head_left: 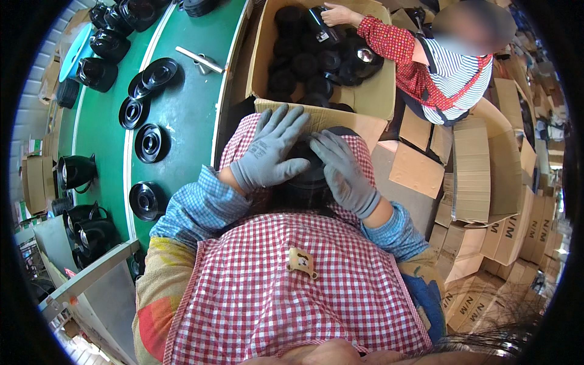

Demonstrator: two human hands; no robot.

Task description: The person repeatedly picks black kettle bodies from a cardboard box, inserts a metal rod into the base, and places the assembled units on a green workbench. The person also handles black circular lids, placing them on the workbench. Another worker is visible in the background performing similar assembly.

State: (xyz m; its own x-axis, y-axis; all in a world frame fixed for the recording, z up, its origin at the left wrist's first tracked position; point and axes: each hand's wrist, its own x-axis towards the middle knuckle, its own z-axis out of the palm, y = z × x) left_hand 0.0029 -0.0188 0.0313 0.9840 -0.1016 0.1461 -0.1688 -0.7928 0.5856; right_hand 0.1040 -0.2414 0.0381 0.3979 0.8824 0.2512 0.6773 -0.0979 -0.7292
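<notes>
Both my hands wear grey work gloves. My left hand (271, 146) lies flat with its fingers stretched out, its thumb reaching over a dark round black piece (304, 182) in my lap. From the other side my right hand (347, 170) rests against the same piece, its fingers extended and close together. The gloves cover much of this piece, so I cannot tell its exact kind. Just beyond my hands stands an open cardboard box (258, 67) full of black parts.
Left is a green work surface (188, 115) with several black round disc-shaped parts (152, 143), a white stick (199, 59) and black kettle-like vessels (76, 172). Across the box, a person in a striped top (459, 79) reaches in, touching a shiny black part (321, 24). Cardboard cartons (486, 170) crowd the right.
</notes>
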